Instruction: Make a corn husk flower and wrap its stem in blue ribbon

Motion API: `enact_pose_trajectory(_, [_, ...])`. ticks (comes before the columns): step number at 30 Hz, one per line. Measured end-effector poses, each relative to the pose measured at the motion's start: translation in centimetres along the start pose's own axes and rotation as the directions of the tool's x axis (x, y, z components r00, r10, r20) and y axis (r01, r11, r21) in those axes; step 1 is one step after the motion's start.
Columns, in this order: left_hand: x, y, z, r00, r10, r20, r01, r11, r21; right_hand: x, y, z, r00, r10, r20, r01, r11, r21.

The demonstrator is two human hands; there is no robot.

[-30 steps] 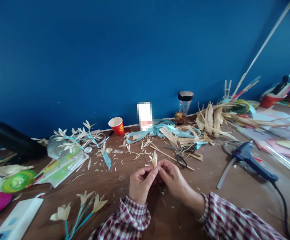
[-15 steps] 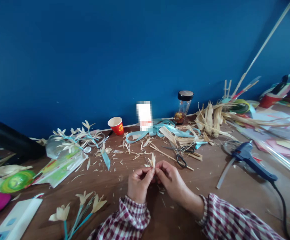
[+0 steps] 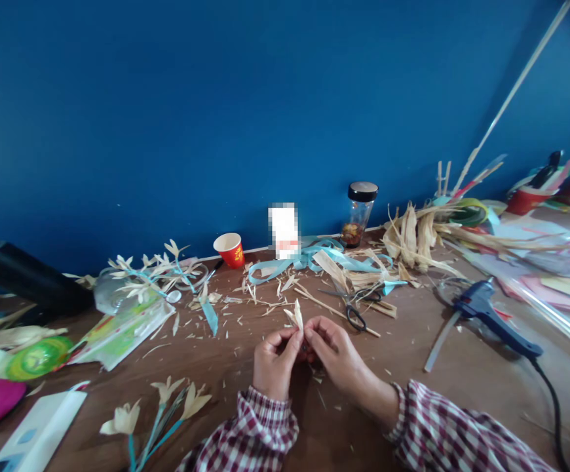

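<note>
My left hand (image 3: 274, 364) and my right hand (image 3: 337, 354) meet above the brown table (image 3: 246, 367), fingers pinched together. Between the fingertips stands a small pale husk flower (image 3: 297, 317) with pointed petals upward. Both hands grip its base. Black-handled scissors (image 3: 354, 308) lie just beyond my right hand among husk strips. Several finished husk flowers on light blue stems (image 3: 160, 410) lie near my left sleeve.
A blue glue gun (image 3: 491, 318) with a black cord lies at the right. A red paper cup (image 3: 230, 249), a black-lidded jar (image 3: 358, 214), light blue ribbon (image 3: 309, 259) and dried husks (image 3: 415, 236) sit near the blue wall. More husk flowers (image 3: 150, 272) and packets lie at the left.
The hands have turned the small husk flower slightly, and its petals have shifted a little to the left. The view has dipped a touch.
</note>
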State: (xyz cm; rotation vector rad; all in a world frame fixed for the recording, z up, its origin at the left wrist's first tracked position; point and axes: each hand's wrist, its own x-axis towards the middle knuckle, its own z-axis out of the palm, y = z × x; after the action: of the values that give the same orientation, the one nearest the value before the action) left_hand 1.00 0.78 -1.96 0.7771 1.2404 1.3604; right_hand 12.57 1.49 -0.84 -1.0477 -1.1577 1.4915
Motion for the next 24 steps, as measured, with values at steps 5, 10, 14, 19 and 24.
enact_pose_trajectory(5, [0.3,-0.1,-0.1,0.995,-0.104,0.008,0.104,0.983,-0.152,0.0,0.0,0.1,1.000,0.003,0.023,-0.005,0.997,0.078])
enact_pose_trajectory(10, [0.2,0.2,-0.2,0.993,-0.114,0.037,0.118,0.983,-0.141,0.0,0.0,-0.1,0.999,-0.017,0.034,0.015,0.998,0.061])
enact_pose_trajectory(14, [0.0,0.4,-0.3,0.999,-0.034,0.017,0.033,0.999,0.025,0.0,-0.5,-0.2,0.998,-0.054,0.015,0.055,0.998,-0.036])
enact_pose_trajectory(19, [-0.6,1.1,0.1,1.000,0.023,-0.006,-0.022,0.990,0.139,0.2,-0.7,-0.5,1.000,-0.013,0.012,0.013,1.000,-0.012])
enact_pose_trajectory(24, [-0.8,1.8,0.2,0.996,0.056,0.076,-0.071,0.975,0.209,0.4,-0.4,-0.7,0.999,0.045,0.007,-0.046,0.995,0.087])
